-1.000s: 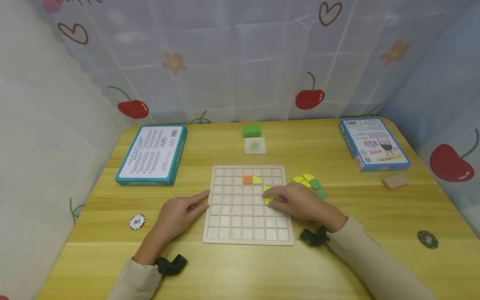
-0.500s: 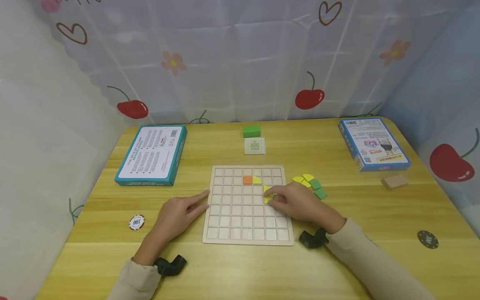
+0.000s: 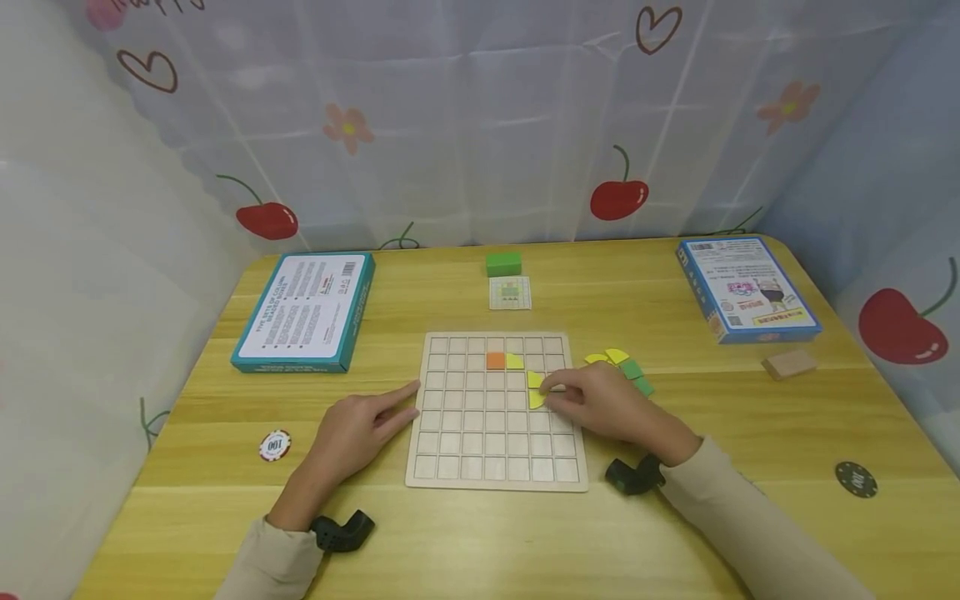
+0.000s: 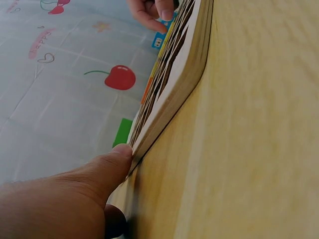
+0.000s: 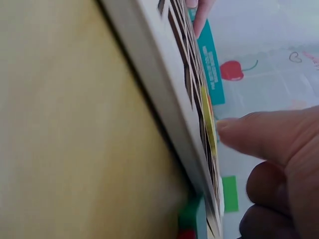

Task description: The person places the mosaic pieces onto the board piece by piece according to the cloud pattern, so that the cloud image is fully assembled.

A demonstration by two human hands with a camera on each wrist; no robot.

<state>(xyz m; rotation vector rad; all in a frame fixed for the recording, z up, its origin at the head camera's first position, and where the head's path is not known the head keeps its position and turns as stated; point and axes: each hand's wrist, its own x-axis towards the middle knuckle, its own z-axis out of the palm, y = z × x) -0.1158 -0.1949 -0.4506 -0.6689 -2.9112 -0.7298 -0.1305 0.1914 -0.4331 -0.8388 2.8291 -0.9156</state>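
Note:
A wooden grid board (image 3: 483,467) lies on the table. My left hand (image 3: 358,432) touches its left edge with outstretched fingers; in the left wrist view the thumb (image 4: 119,154) meets the board's side. My right hand (image 3: 603,404) is over the board's right part, thumb and index fingertips just right of two yellow quarter-circle tiles, an upper one (image 3: 534,380) and a lower one (image 3: 536,400). Nothing shows pinched between them. In the right wrist view the thumb (image 5: 239,130) points at a yellow tile (image 5: 208,119). An orange square tile (image 3: 496,361) and another yellow tile (image 3: 513,362) sit farther up the grid.
Loose yellow tiles (image 3: 617,356) and green tiles (image 3: 631,368) lie right of the board. Behind it are a pattern card (image 3: 510,293) and a green block (image 3: 503,265). Boxes flank it, teal (image 3: 300,312) and blue (image 3: 750,287). A wooden block (image 3: 790,364) and chips (image 3: 275,446) lie aside.
My right hand's fingertips have shifted slightly right off the two stacked yellow tiles, which now show more fully. The left hand stays at the board's edge.

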